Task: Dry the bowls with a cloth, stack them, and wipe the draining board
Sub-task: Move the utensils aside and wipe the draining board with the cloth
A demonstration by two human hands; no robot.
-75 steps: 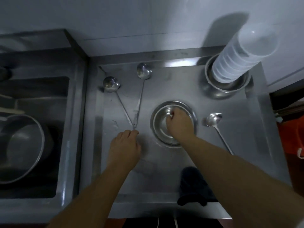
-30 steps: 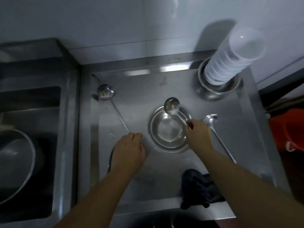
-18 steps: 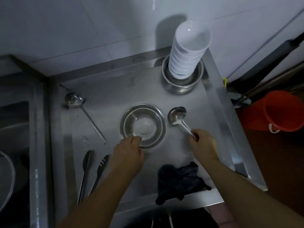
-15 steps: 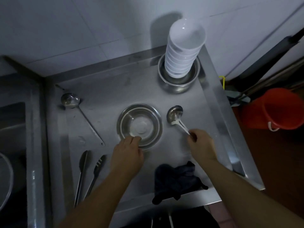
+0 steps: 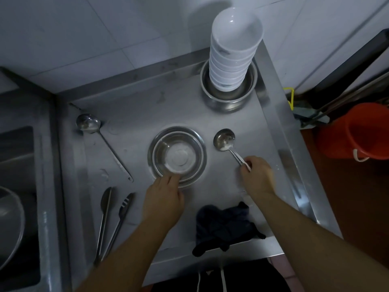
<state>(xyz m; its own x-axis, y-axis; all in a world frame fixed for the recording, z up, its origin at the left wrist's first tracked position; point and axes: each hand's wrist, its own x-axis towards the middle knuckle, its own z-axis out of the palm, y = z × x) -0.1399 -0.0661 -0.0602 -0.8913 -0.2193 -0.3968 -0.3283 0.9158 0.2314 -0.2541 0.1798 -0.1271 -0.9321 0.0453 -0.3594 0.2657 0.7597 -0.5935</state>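
Since the frame 1 s earlier, the ladle (image 5: 224, 140) has gone from over the steel bowl (image 5: 177, 155) to the draining board (image 5: 134, 114) just right of it, and the left hand (image 5: 163, 199) has reached the bowl's near rim. Nearest the viewer, a dark cloth (image 5: 224, 226) lies bunched at the board's front edge, held by neither hand, so wiping has presumably not begun. Tongs (image 5: 113, 220) lie at near left. The left hand's fingertips curl onto the bowl rim, probably to steady or lift it; whether the thumb closes under the rim cannot be told. The right hand (image 5: 257, 174) pinches the ladle handle, apparently parking it aside. A 2nd ladle (image 5: 88, 123) lies at far left. Farthest, the stack of white bowls (image 5: 233, 51) stands in a steel pot (image 5: 228, 100) in the back corner.
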